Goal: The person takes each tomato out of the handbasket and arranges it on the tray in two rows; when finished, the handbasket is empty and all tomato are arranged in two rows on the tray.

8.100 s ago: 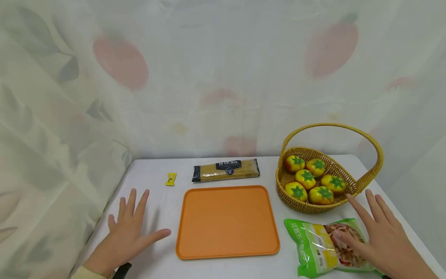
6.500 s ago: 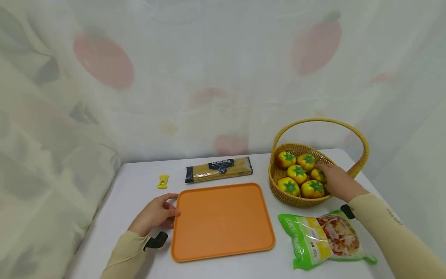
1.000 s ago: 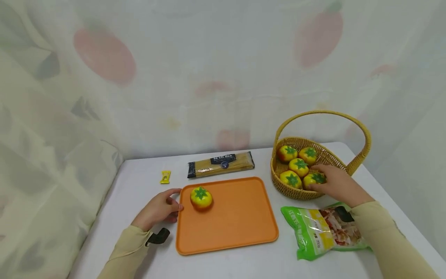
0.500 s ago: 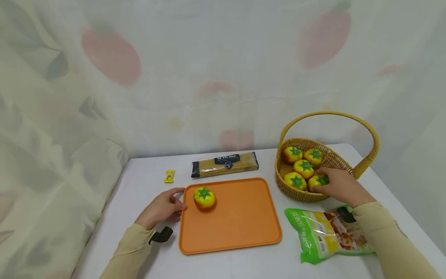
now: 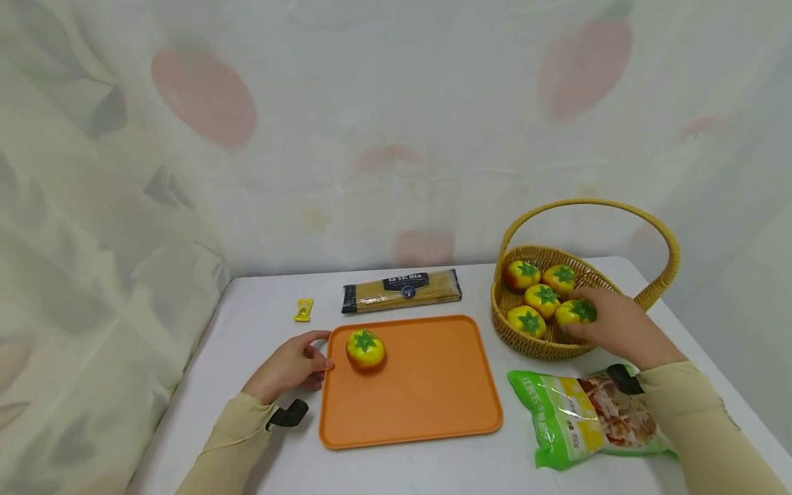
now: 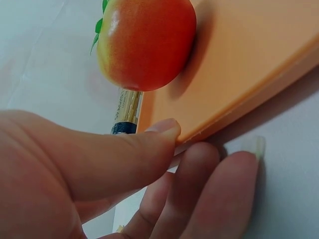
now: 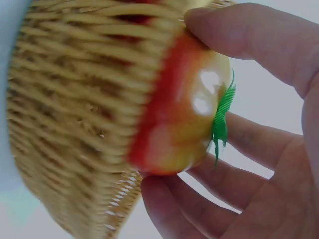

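R hand (image 5: 619, 323) now lifting tomato (image 5: 577, 311) in basket (image 5: 538, 347).

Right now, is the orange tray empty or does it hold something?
Not empty. One toy tomato sits on the orange tray, near its left edge, which the left hand holds.

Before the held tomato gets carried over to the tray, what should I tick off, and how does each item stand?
1. Right hand grips the tomato from both sides: ok.
2. Tomato lifted above the basket rim: cannot tell.
3. Left hand pinches the tray edge: ok.
4. Free tray space beside the placed tomato: ok.
5. Straight path to the tray; snack bag lies nearer the person: ok.
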The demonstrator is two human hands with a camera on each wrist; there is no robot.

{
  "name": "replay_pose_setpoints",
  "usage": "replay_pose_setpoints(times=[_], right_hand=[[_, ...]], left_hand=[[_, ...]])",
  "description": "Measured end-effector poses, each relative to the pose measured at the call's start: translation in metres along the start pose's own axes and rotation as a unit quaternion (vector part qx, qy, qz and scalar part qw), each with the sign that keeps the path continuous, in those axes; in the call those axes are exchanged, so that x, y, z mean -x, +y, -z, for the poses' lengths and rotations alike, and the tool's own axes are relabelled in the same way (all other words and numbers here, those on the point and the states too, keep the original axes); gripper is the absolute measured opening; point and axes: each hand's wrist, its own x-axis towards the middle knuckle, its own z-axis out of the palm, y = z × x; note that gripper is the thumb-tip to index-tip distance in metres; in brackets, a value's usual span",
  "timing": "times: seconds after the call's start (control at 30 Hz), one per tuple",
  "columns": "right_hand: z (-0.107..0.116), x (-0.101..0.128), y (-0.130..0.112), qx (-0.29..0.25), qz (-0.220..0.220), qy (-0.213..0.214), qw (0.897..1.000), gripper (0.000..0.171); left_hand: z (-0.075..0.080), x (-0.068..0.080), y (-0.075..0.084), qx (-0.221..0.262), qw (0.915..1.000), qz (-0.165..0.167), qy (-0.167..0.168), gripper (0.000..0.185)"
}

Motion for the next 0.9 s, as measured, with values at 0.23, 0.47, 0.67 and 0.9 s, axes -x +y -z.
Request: replay_pose_setpoints(times=[0.23, 0.47, 0.67, 0.9], right_hand=[[-0.001, -0.003, -0.026, -0.016, 0.038, 0.030, 0.999, 0.076], [-0.011, -0.007, -0.075, -0.047, 0.092, 0.050, 0.993, 0.069], [-0.033, -0.016, -0.115, -0.095, 0.137, 0.045, 0.985, 0.062], [-0.065, -0.027, -0.154, -0.134, 0.157, 0.012, 0.978, 0.066]], left_hand=[[0.001, 0.002, -0.003, -0.003, 0.9999, 0.012, 0.002, 0.066], [0.003, 0.002, -0.002, -0.006, 0.9999, 0.012, 0.004, 0.065], [0.002, 0.000, -0.001, -0.006, 0.9999, 0.009, 0.005, 0.065], [-0.001, 0.002, 0.001, -0.003, 1.0000, 0.002, 0.006, 0.065]])
